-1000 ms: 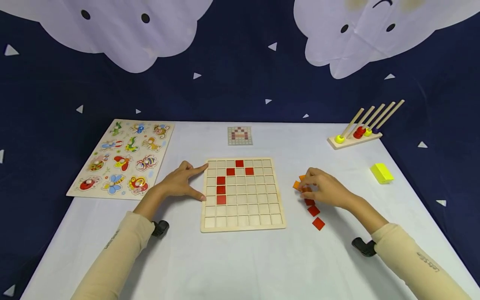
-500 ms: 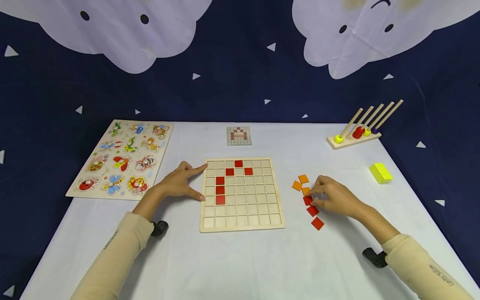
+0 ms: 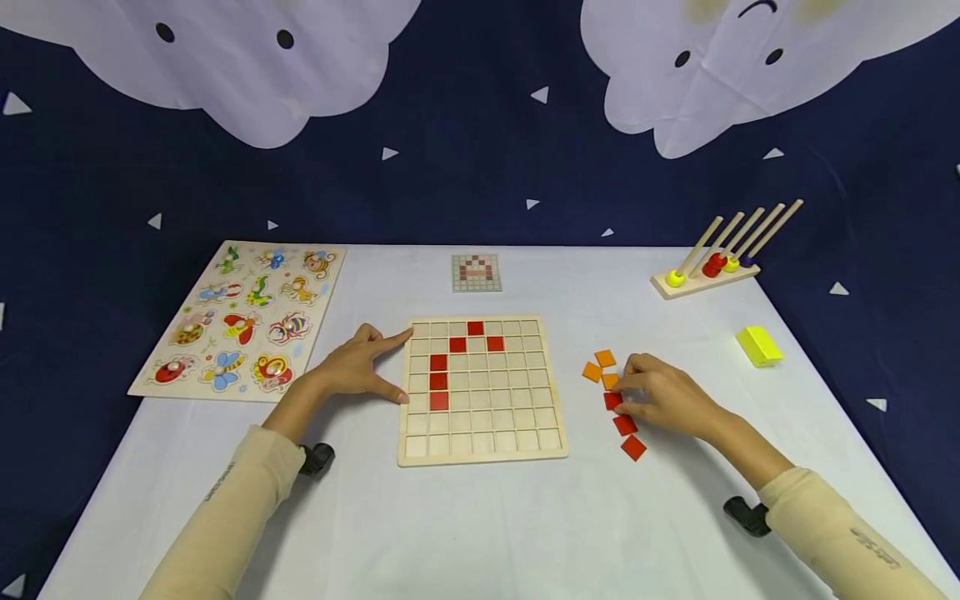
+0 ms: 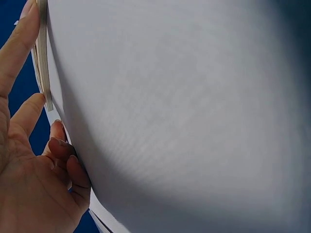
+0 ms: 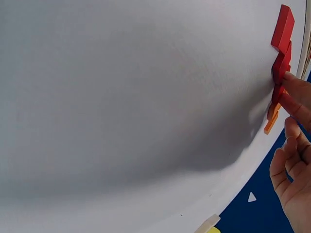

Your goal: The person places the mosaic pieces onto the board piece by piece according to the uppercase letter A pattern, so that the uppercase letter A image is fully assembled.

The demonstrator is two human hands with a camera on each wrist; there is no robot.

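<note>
A wooden grid board [image 3: 483, 462] lies mid-table with several red square tiles [image 3: 438, 381] set in its cells. My left hand [image 3: 356, 362] rests at its left edge, thumb and index finger spread and touching the frame. In the left wrist view the other fingers of my left hand [image 4: 43, 160] are curled in. To the right of the board, my right hand [image 3: 663, 392] pinches a red tile [image 3: 612, 401] between thumb and index finger. Two more red tiles [image 3: 633, 447] lie below it, and three orange tiles [image 3: 604, 358] above. The right wrist view shows the fingertips right at a red tile [image 5: 278, 92].
A small pattern card [image 3: 476, 273] lies behind the board. An insect peg puzzle [image 3: 240, 321] is at the left. At the back right stand a peg stacker [image 3: 697, 285] with coloured beads and a yellow block [image 3: 759, 346]. A dark cloth backdrop [image 3: 480, 167] hangs behind.
My right hand has drawn back from over the tiles, uncovering the orange ones, and its thumb and index finger have come onto a red tile. The left hand stays at the board's edge.
</note>
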